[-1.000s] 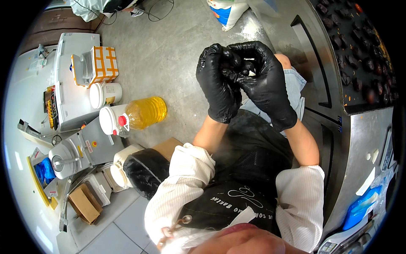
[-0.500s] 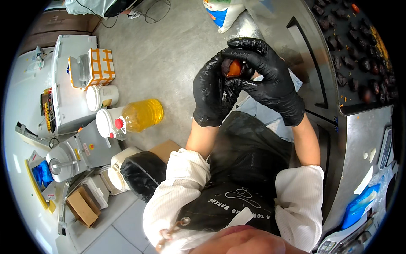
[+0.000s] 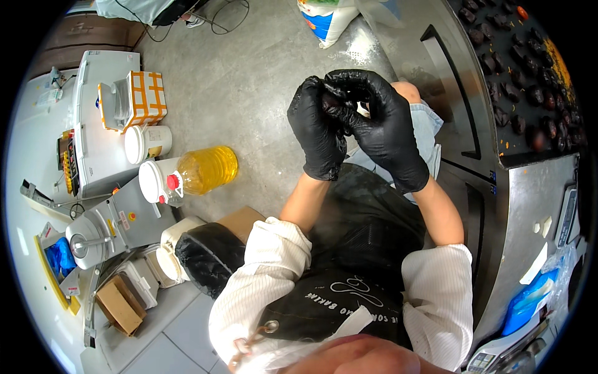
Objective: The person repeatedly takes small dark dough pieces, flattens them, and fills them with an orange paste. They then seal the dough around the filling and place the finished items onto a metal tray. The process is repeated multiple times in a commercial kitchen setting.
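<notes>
Both my hands wear shiny black gloves and meet in front of me, above the floor. My left hand [image 3: 314, 131] is closed round a dark reddish-brown lump of paste [image 3: 331, 101], of which a small part shows between the gloves. Against the same lump press the thumb and fingers of my right hand [image 3: 381, 134], with the index finger arched over the top. The fingers hide most of the lump. To the right, a black tray [image 3: 511, 140] carries several dark lumps [image 3: 536, 95] and one orange ball [image 3: 522, 12].
The tray rests on a steel counter [image 3: 529, 193] with a long-handled door [image 3: 451, 93] below. A white sack [image 3: 327, 25] stands on the floor ahead. At left are a bottle of yellow oil [image 3: 208, 169], white tubs [image 3: 148, 143], a taped box [image 3: 146, 98] and a machine [image 3: 134, 215].
The orange ball seen half inside the dark paste is now out of sight. My fingers have closed more tightly round the lump, and my right hand has shifted left and slightly down.
</notes>
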Demonstrator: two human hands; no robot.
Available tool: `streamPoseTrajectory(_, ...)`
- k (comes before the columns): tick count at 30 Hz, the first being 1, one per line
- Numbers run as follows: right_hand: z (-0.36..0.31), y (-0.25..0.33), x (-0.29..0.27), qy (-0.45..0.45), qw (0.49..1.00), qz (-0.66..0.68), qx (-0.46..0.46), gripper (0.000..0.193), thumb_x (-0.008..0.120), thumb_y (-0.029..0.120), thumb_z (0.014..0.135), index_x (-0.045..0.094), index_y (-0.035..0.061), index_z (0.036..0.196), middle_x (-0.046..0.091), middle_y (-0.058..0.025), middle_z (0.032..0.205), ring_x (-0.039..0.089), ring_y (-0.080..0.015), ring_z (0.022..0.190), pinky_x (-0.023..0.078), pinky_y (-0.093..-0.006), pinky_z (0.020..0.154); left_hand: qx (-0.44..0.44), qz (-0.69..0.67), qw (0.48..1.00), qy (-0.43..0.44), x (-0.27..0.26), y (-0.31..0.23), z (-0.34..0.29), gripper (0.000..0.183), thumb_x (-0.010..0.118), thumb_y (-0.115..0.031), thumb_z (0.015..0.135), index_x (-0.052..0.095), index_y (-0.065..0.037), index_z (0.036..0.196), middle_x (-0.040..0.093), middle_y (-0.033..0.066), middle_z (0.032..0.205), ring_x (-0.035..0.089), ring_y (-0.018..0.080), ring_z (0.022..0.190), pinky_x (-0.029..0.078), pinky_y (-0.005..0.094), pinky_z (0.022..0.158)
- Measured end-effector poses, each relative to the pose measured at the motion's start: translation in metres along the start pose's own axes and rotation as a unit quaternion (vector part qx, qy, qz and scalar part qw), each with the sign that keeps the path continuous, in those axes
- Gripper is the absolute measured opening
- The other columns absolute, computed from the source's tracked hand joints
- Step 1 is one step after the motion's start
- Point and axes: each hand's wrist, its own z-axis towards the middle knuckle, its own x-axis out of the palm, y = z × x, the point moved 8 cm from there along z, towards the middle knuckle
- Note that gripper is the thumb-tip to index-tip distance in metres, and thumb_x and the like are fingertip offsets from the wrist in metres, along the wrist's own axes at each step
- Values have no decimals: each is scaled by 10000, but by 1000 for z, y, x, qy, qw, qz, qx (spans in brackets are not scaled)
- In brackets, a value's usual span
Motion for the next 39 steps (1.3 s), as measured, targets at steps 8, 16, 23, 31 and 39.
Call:
streamPoseTrajectory(8, 7, 2, -2, 34, 995, -88, -11, 491, 740, 29, 745, 560, 34, 1202, 611, -98, 1130, 599, -184, 1044, 481, -298, 899, -4, 14, 1000, 12, 6, -1, 8, 266, 459, -249, 943, 566, -19, 861, 601, 96, 771, 590, 198, 701, 485, 298, 635)
streamPoseTrajectory(16, 8, 37, -3, 101, 919, -331, -189, 666, 797, 146, 632, 559, 109, 1253, 578, -102, 1222, 576, -273, 1091, 476, -381, 920, -278, -197, 939, -49, 7, 25, 0, 277, 456, -288, 949, 560, -36, 1002, 611, 99, 878, 610, 202, 740, 518, 316, 675)
streamPoseTrajectory(23, 5, 32, -17, 89, 955, -245, -143, 500, 794, 119, 656, 643, 81, 1131, 646, -90, 1074, 601, -254, 1009, 486, -362, 875, -295, -189, 936, 44, 28, 23, -16, 531, 323, -453, 993, 547, 16, 1105, 620, 136, 938, 632, 233, 809, 529, 331, 756)
streamPoseTrajectory(31, -3, 19, -4, 56, 984, -137, -95, 557, 733, 135, 743, 528, 39, 1252, 584, -126, 1144, 601, -259, 996, 467, -343, 895, -18, -24, 995, 94, 17, 19, -29, 355, 456, -168, 986, 426, 37, 1275, 563, 126, 1141, 582, 196, 1007, 497, 321, 880)
streamPoseTrajectory(39, -6, 36, -9, 19, 982, -164, -97, 407, 657, 167, 799, 599, 71, 1191, 618, -135, 1104, 614, -296, 972, 488, -369, 850, -80, 45, 975, 203, 27, 19, -37, 382, 386, -227, 998, 432, -9, 1308, 518, 114, 1232, 538, 206, 1090, 454, 345, 929)
